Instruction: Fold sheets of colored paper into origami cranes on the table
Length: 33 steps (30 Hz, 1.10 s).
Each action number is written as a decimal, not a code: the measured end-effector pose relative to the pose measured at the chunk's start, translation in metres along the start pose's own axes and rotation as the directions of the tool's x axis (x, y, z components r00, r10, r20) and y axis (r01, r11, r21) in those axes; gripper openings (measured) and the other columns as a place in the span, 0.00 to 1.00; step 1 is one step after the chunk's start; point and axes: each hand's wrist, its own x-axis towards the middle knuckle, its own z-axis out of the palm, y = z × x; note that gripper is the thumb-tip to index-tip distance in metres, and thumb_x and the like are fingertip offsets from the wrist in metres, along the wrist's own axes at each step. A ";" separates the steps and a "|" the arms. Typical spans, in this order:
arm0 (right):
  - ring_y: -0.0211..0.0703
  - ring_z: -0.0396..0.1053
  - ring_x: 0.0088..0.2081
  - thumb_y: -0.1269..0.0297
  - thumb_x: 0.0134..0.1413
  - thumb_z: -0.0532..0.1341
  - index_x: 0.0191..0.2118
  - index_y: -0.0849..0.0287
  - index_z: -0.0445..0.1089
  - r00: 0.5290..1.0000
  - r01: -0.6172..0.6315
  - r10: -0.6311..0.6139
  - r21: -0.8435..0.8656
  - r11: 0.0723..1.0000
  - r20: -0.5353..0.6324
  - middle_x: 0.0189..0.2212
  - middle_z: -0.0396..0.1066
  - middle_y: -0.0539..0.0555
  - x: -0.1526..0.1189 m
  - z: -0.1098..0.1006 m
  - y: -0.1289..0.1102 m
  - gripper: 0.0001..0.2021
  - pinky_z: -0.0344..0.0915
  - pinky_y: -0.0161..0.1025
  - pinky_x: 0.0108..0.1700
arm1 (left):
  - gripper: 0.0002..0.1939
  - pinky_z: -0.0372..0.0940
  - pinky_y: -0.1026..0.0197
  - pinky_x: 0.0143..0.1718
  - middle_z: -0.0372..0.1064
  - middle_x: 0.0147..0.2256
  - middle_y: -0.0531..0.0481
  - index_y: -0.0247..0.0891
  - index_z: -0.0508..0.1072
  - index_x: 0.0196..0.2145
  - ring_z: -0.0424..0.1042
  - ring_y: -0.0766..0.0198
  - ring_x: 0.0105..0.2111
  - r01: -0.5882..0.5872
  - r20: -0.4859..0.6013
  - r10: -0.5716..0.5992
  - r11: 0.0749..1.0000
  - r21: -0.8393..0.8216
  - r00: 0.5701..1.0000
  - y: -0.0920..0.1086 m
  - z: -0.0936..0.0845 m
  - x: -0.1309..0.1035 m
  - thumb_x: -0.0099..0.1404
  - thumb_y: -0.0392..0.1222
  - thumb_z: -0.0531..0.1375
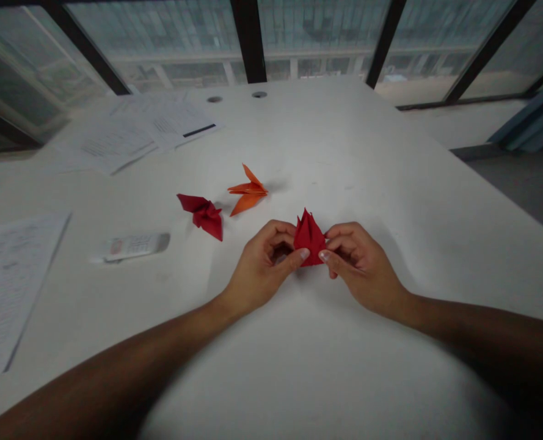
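Observation:
A red folded-paper piece [310, 237] with several pointed tips facing up is held just above the white table [271, 366]. My left hand [269, 263] pinches its left side, thumb on the near face and fingers behind. On the right side, my right hand [363, 263] grips the lower corner between thumb and fingers. Left of my hands lie two other folded-paper pieces: a dark red one [202, 212] with spread wings and an orange one [249, 192] with thin pointed petals. The back of the held paper is hidden.
A white tube [131, 247] with printing lies to the left. Printed sheets [19, 287] rest at the left edge, and more papers [138, 131] are spread at the back left. Two round holes [259, 95] pierce the tabletop near the windows. A blue curtain [534, 116] hangs at right.

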 end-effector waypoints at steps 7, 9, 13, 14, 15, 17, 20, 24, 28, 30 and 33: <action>0.36 0.69 0.26 0.60 0.65 0.63 0.52 0.50 0.65 0.998 -0.015 0.018 -0.048 0.999 0.060 0.29 0.71 0.45 0.000 -0.002 -0.003 0.13 0.65 0.35 0.29 | 0.11 0.66 0.65 0.31 0.74 0.31 0.52 0.38 0.71 0.39 0.72 0.66 0.30 0.017 -0.026 -0.016 0.999 0.028 1.000 0.001 -0.001 0.001 0.65 0.45 0.68; 0.37 0.70 0.27 0.59 0.67 0.62 0.53 0.50 0.66 0.997 -0.017 0.020 -0.043 0.999 0.074 0.29 0.71 0.46 0.001 -0.002 -0.003 0.12 0.67 0.36 0.31 | 0.11 0.67 0.64 0.33 0.74 0.32 0.52 0.38 0.71 0.39 0.72 0.66 0.31 0.012 -0.005 -0.012 1.000 0.029 1.000 0.000 -0.002 0.001 0.66 0.44 0.67; 0.39 0.73 0.29 0.54 0.66 0.62 0.53 0.52 0.68 0.995 -0.040 0.042 -0.027 0.999 0.085 0.33 0.75 0.50 0.002 -0.003 -0.003 0.14 0.72 0.38 0.33 | 0.08 0.67 0.64 0.36 0.74 0.34 0.51 0.37 0.71 0.39 0.72 0.66 0.33 0.007 0.051 -0.011 0.997 0.082 0.999 -0.001 -0.003 0.001 0.68 0.42 0.65; 0.39 0.74 0.30 0.54 0.66 0.62 0.52 0.53 0.69 0.995 -0.040 0.043 -0.033 0.999 0.091 0.34 0.75 0.50 0.002 -0.003 -0.003 0.14 0.72 0.38 0.33 | 0.08 0.67 0.64 0.37 0.74 0.35 0.51 0.37 0.71 0.39 0.72 0.66 0.34 0.001 0.052 -0.006 0.995 0.099 0.999 -0.001 -0.003 0.001 0.68 0.42 0.65; 0.39 0.74 0.30 0.53 0.66 0.62 0.51 0.53 0.70 0.994 -0.039 0.043 -0.043 0.998 0.099 0.34 0.76 0.51 0.002 -0.003 -0.003 0.13 0.72 0.38 0.33 | 0.07 0.67 0.64 0.37 0.74 0.35 0.51 0.37 0.71 0.39 0.72 0.66 0.34 -0.007 0.048 0.001 0.993 0.114 0.999 -0.001 -0.003 0.000 0.69 0.42 0.65; 0.39 0.74 0.31 0.53 0.67 0.61 0.48 0.54 0.72 0.993 -0.034 0.042 -0.070 0.997 0.111 0.35 0.76 0.52 0.002 -0.004 -0.003 0.12 0.72 0.38 0.34 | 0.07 0.68 0.63 0.37 0.73 0.36 0.51 0.37 0.72 0.40 0.72 0.66 0.34 -0.022 0.034 0.017 0.989 0.144 0.999 -0.001 -0.004 0.000 0.68 0.42 0.65; 0.40 0.74 0.33 0.53 0.67 0.61 0.45 0.55 0.72 0.994 -0.023 0.035 -0.107 0.994 0.108 0.34 0.75 0.52 0.001 -0.004 -0.004 0.11 0.72 0.38 0.35 | 0.08 0.69 0.62 0.39 0.72 0.39 0.50 0.38 0.72 0.42 0.72 0.65 0.35 -0.035 0.019 0.032 0.983 0.183 0.999 -0.001 -0.004 0.000 0.68 0.42 0.65; 0.39 0.74 0.32 0.56 0.69 0.59 0.45 0.54 0.72 0.995 0.031 -0.021 -0.105 0.994 0.094 0.32 0.75 0.51 0.001 -0.005 -0.002 0.10 0.72 0.36 0.34 | 0.07 0.69 0.61 0.41 0.72 0.39 0.50 0.38 0.71 0.43 0.73 0.64 0.37 -0.023 0.042 0.014 0.977 0.214 0.999 0.000 -0.004 0.000 0.70 0.42 0.63; 0.40 0.75 0.36 0.62 0.67 0.61 0.54 0.50 0.69 0.982 0.184 -0.188 -0.183 0.966 -0.004 0.41 0.76 0.52 0.005 -0.010 -0.003 0.12 0.72 0.36 0.36 | 0.06 0.68 0.62 0.37 0.71 0.35 0.51 0.37 0.71 0.40 0.71 0.66 0.34 -0.005 0.100 -0.016 0.979 0.206 0.995 0.003 -0.003 -0.001 0.70 0.42 0.63; 0.40 0.75 0.37 0.66 0.65 0.62 0.56 0.48 0.68 0.968 0.239 -0.252 -0.255 0.937 -0.019 0.45 0.76 0.52 0.008 -0.013 -0.006 0.15 0.72 0.36 0.36 | 0.06 0.67 0.63 0.37 0.70 0.34 0.52 0.37 0.71 0.40 0.70 0.66 0.33 0.005 0.115 -0.026 0.983 0.183 0.993 0.004 -0.003 0.000 0.70 0.42 0.63; 0.38 0.74 0.34 0.70 0.63 0.63 0.50 0.49 0.72 0.948 0.303 -0.318 -0.381 0.874 0.026 0.41 0.76 0.50 0.011 -0.015 -0.012 0.13 0.71 0.35 0.34 | 0.07 0.67 0.63 0.37 0.70 0.34 0.52 0.37 0.70 0.40 0.70 0.67 0.33 0.029 0.126 -0.048 0.988 0.149 0.991 0.005 -0.003 0.001 0.70 0.42 0.63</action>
